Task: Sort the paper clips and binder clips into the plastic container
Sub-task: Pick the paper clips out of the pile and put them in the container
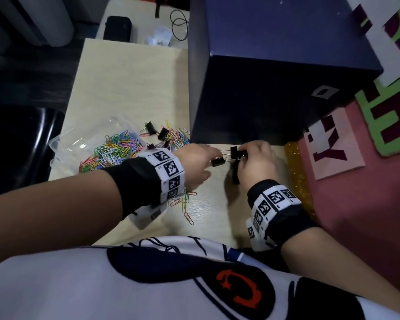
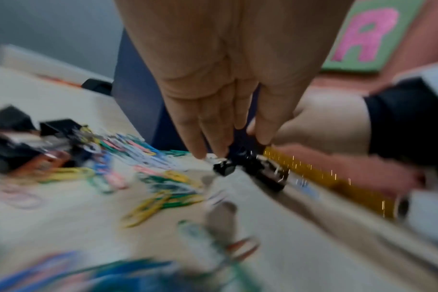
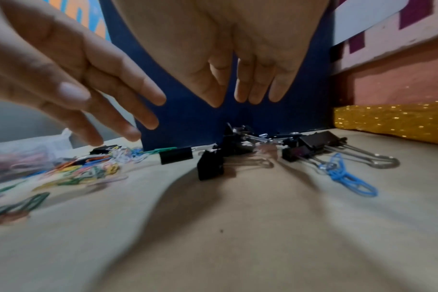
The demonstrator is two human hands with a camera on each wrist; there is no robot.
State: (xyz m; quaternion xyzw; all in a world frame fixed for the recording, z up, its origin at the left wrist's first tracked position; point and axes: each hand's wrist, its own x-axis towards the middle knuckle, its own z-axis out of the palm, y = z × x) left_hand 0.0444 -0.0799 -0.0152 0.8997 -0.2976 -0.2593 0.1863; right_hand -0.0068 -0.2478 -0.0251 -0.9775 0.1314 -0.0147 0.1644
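A clear plastic container (image 1: 78, 140) at the table's left holds a heap of coloured paper clips (image 1: 115, 150). More paper clips and black binder clips (image 1: 163, 133) lie just right of it. My left hand (image 1: 214, 157) and right hand (image 1: 243, 150) meet over a cluster of black binder clips (image 1: 237, 152) at the foot of the blue box. In the right wrist view my right hand (image 3: 228, 100) hovers with straight fingers above the binder clips (image 3: 210, 167), holding nothing. In the blurred left wrist view my left hand (image 2: 238, 146) reaches down with straight fingers to a binder clip (image 2: 224, 168).
A tall dark blue box (image 1: 275, 77) stands right behind the hands. A gold glitter strip (image 1: 296, 172) and pink board (image 1: 356, 204) border the table on the right. Loose paper clips (image 1: 185, 204) lie under my left wrist. A black case (image 1: 117, 27) sits far back.
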